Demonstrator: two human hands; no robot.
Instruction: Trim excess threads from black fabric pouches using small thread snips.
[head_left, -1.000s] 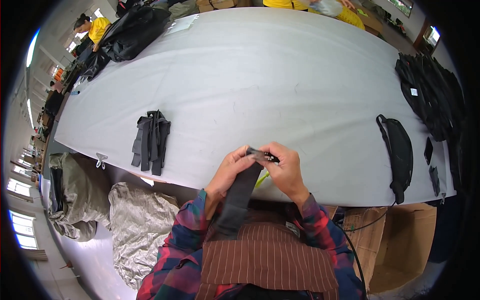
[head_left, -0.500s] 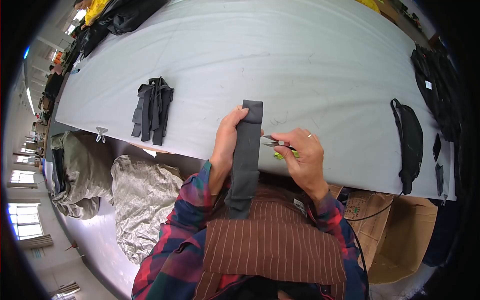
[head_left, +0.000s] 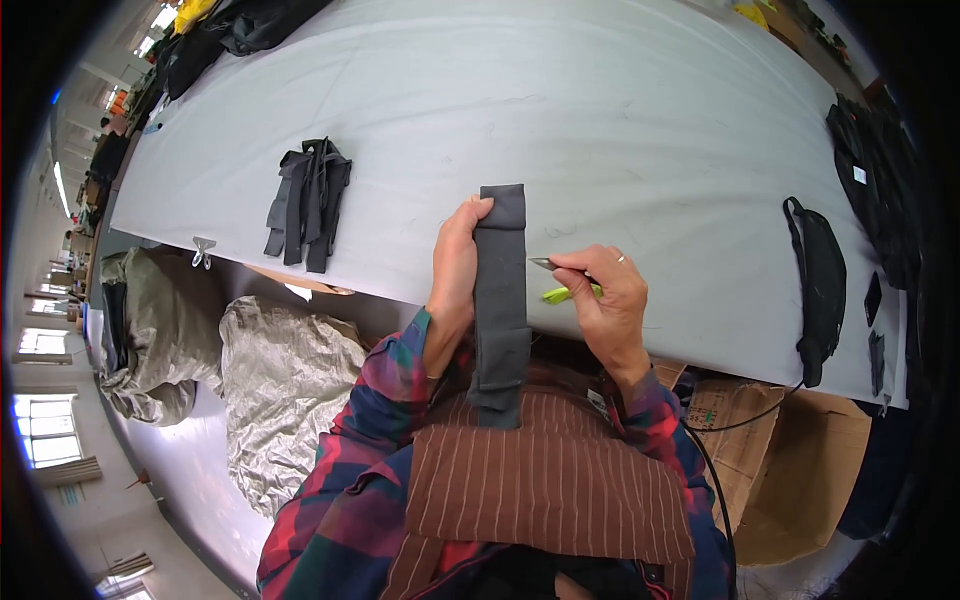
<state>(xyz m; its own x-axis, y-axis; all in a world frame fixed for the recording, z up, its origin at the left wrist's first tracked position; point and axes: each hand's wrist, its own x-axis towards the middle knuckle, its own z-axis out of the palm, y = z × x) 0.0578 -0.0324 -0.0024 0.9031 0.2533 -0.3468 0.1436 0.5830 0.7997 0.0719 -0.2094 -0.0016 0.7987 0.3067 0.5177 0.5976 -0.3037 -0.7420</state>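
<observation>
Pale grey table cover (head_left: 620,140) lay wrinkled. Left hand (head_left: 456,262): was clamped on a dark grey strap (head_left: 500,285), thumb near its far end; long axis ran back to a striped apron (head_left: 560,490). Right hand (head_left: 614,300): was closed round a pointed metal tool (head_left: 541,263), tip aimed left, just apart from the strap. Outward: strap bundle (head_left: 310,205) lay left, black pouch (head_left: 822,285) right.

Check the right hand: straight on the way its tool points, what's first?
Probably the right edge of the dark grey strip held by the left hand. The right hand leads with its pointed tool; height is unclear, so it might pass over or under.
</observation>
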